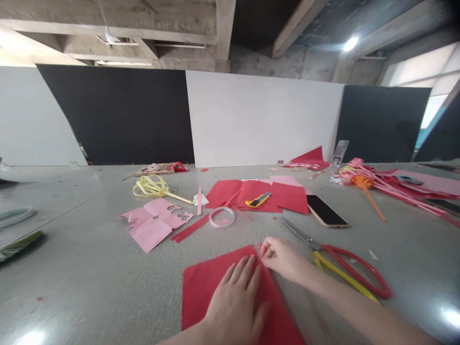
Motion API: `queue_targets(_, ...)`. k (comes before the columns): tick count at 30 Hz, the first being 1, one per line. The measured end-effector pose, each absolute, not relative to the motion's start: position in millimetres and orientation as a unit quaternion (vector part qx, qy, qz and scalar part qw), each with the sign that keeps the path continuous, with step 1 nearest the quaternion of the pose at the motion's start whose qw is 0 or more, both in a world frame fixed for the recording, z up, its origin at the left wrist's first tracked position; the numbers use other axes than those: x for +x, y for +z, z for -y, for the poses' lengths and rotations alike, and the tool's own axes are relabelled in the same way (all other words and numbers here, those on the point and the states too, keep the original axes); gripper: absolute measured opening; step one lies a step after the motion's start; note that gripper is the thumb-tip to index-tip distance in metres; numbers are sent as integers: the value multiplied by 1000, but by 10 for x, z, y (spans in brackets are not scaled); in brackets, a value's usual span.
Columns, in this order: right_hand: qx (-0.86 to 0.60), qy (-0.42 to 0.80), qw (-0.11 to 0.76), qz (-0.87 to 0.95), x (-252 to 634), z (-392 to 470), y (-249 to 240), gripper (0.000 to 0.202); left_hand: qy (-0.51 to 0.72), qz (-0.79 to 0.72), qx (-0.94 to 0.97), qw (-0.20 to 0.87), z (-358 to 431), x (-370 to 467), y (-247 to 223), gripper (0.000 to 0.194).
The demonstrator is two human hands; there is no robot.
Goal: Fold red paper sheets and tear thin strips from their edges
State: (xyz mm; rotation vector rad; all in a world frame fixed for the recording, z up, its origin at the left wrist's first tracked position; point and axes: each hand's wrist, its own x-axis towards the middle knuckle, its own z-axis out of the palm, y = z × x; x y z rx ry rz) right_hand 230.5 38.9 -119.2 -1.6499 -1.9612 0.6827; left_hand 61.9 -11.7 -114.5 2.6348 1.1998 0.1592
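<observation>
A sheet of red paper (201, 282) lies on the grey table in front of me. My left hand (235, 297) rests flat on it, fingers stretched out and pressing near its right side. At the sheet's upper right corner, my right hand (275, 256) pinches a thin strip of red paper (260, 249) between thumb and fingers. Just right of that hand lie scissors (316, 247) with one red and one yellow handle, blades apart. Above the sheet is a roll of clear tape (212, 218), with red paper strips (192, 228) beside it.
A yellow utility knife (258, 200) lies on more red sheets (294, 199), with a phone (327, 211) to their right. Cut pink paper (153, 223) and a yellow paper flower (153, 186) are at left. Paper flowers (362, 179) pile up at right. Partition boards (266, 120) stand behind.
</observation>
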Motion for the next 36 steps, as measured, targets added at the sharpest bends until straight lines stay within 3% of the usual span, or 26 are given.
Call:
queue_targets(17, -590, 229, 280, 722, 2304, -459, -1325, 10, 63, -429, 894, 110, 46, 578, -1120, 55)
queue_targets(29, -600, 234, 265, 718, 2313, -439, -1270, 6, 74, -428, 894, 111, 45, 587, -1134, 54)
queue_targets(36, -605, 230, 254, 719, 2302, -409, -1239, 14, 64, -431, 894, 107, 46, 589, -1109, 55)
